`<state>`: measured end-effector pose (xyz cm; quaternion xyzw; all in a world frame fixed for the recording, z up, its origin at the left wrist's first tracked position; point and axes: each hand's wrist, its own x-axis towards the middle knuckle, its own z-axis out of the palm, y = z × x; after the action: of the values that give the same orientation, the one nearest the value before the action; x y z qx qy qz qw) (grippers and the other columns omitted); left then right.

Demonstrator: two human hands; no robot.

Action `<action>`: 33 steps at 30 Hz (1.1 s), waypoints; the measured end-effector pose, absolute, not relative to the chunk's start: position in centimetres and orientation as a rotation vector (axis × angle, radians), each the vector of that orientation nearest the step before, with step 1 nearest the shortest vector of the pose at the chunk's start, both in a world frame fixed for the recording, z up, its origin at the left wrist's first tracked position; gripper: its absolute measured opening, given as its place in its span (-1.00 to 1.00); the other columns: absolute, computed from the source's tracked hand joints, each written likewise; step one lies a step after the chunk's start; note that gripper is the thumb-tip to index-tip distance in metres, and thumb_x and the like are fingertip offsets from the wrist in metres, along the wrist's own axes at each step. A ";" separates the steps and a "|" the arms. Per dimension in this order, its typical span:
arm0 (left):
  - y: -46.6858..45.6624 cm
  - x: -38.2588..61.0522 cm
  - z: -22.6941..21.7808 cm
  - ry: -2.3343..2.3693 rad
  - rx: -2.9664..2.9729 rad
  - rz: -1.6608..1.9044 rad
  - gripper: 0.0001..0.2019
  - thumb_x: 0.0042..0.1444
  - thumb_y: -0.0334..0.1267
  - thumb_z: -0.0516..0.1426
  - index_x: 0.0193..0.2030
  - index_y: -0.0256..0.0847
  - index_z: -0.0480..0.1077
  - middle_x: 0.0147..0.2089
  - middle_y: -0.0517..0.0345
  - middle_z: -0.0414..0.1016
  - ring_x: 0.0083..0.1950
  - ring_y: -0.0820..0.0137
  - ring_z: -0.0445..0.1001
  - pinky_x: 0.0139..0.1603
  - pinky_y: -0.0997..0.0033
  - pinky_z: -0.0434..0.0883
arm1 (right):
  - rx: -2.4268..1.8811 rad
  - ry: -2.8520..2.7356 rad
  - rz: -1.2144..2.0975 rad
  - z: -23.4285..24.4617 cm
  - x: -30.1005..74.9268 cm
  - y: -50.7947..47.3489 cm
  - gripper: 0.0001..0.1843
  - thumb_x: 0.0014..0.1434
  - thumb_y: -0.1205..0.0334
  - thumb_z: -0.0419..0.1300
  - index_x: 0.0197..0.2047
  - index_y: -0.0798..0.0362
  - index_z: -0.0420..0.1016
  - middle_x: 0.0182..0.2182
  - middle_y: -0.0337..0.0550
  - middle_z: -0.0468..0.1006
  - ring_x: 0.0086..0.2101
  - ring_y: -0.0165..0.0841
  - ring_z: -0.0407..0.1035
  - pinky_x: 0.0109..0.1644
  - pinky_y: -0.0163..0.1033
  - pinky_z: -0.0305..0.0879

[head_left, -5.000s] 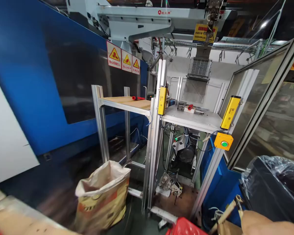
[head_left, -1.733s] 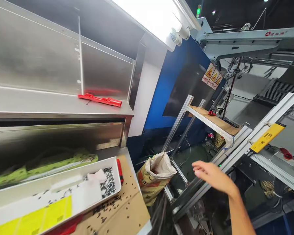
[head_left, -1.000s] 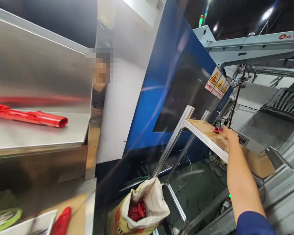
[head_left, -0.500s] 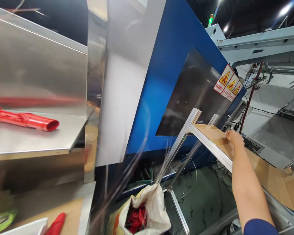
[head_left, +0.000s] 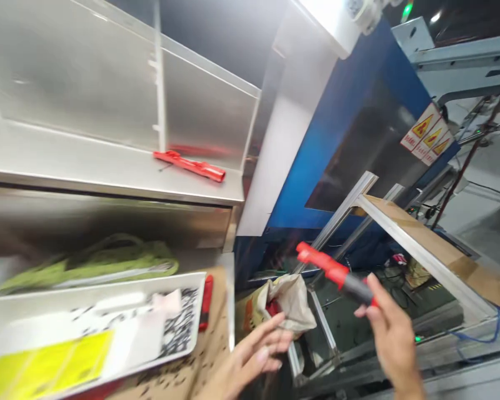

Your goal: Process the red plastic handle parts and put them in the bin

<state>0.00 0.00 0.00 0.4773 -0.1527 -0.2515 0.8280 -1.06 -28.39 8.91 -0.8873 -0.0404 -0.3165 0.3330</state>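
**Hand status.** 2 hands are in view at the bottom of the frame. The right hand (head_left: 394, 328) is closed around the black end of a red plastic part (head_left: 323, 266). The fingers wrap that end, and the red length projects up and to the left, tilted, clear of all surfaces. The left hand (head_left: 254, 355) is open with the fingers loosely spread and has hold of nothing. It is just below and left of a woven sack (head_left: 289, 303), not touching it, and the 2 hands are well apart.

**Surrounding items.** The sack stands beyond the hands with its top folded open, and a little red shows at its mouth. To the left, a metal tray (head_left: 100, 289) rests on a sheet of cardboard (head_left: 216, 328) and holds black pellets (head_left: 177, 322) and a yellow label (head_left: 50, 361). A small red item (head_left: 206, 303) lies against the tray's right edge. Behind the tray is a green strap (head_left: 87, 266). Above, a second red part (head_left: 189, 166) lies on a steel shelf (head_left: 108, 166). To the right, an aluminium frame (head_left: 420, 244) carries a cardboard-topped shelf. Beyond it stands a blue machine panel (head_left: 358, 139) bearing 3 warning signs (head_left: 427, 141).
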 end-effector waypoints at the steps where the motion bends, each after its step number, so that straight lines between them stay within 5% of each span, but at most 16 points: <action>1: 0.5 -0.7 0.5 -0.269 0.925 -0.546 -0.46 0.06 0.21 0.22 0.19 0.22 0.42 0.20 0.13 0.50 0.27 0.10 0.39 0.26 0.01 0.34 | -2.258 -0.265 -0.745 6.3 -2.5 -25.0 -0.58 0.28 -0.09 0.12 0.12 -0.17 0.54 -0.06 -0.05 0.61 -0.25 -0.19 0.54 -0.20 -0.15 0.50; 6: 5.5 -5.2 -0.5 -0.041 0.830 -0.360 -0.27 -0.10 0.12 0.36 0.23 -0.03 0.38 0.19 -0.04 0.50 0.25 0.06 0.39 0.35 0.02 0.23 | -2.130 -0.535 -0.401 -1.4 -8.1 -12.6 -0.61 0.31 0.15 0.14 0.17 -0.36 0.45 0.08 -0.21 0.55 0.03 -0.16 0.48 0.06 -0.05 0.44; 9: 9.5 -8.0 -2.7 0.031 0.971 -0.216 -0.38 -0.05 0.10 0.34 0.14 -0.06 0.43 0.13 -0.03 0.53 0.20 0.07 0.42 0.29 0.03 0.30 | -2.058 -0.316 -0.279 -2.8 -10.4 -9.6 -0.39 0.19 0.06 0.28 0.30 -0.21 0.33 0.20 -0.12 0.44 0.18 -0.07 0.34 0.27 0.08 0.28; 11: 11.8 -9.5 -3.7 0.026 1.051 -0.161 -0.39 -0.02 0.11 0.33 0.14 -0.08 0.43 0.13 -0.04 0.52 0.18 0.07 0.44 0.25 0.04 0.35 | -1.990 -0.157 -0.216 -3.1 -11.4 -8.3 -0.49 0.16 0.02 0.29 0.17 -0.13 0.48 0.21 -0.06 0.43 0.21 -0.03 0.29 0.32 0.12 0.20; 14: 14.1 -11.0 -4.0 0.033 1.108 -0.147 -0.33 -0.03 0.14 0.32 0.20 -0.09 0.39 0.12 -0.06 0.54 0.18 0.06 0.45 0.25 0.02 0.36 | -1.887 -0.090 -0.047 -3.0 -12.3 -6.2 -0.71 0.13 -0.01 0.31 -0.12 -0.09 0.64 0.21 -0.02 0.41 0.23 -0.01 0.24 0.31 0.10 0.20; 19: 16.1 -12.2 -3.8 0.028 1.227 -0.089 -0.47 0.01 0.17 0.28 0.00 -0.15 0.53 0.08 -0.06 0.56 0.32 0.05 0.31 0.35 0.06 0.26 | -1.722 0.046 0.116 -2.6 -12.8 -2.2 -0.71 0.09 -0.08 0.33 -0.28 -0.04 0.64 0.21 -0.01 0.36 0.21 -0.03 0.24 0.32 0.08 0.11; 33: 16.5 -12.9 -5.4 -0.037 1.227 -0.005 -0.37 0.08 0.12 0.25 0.23 -0.13 0.35 0.09 -0.04 0.54 0.25 0.07 0.40 0.36 0.04 0.27 | -1.340 0.127 0.203 -2.7 -12.4 2.7 -0.64 0.00 -0.04 0.40 -0.19 0.00 0.67 0.07 -0.03 0.48 0.11 -0.12 0.34 0.17 -0.11 0.33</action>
<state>-12.95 16.47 -5.36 0.5757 -0.0175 -0.0021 0.8175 -12.43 2.72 -2.65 -0.6194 0.0589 0.0939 0.7772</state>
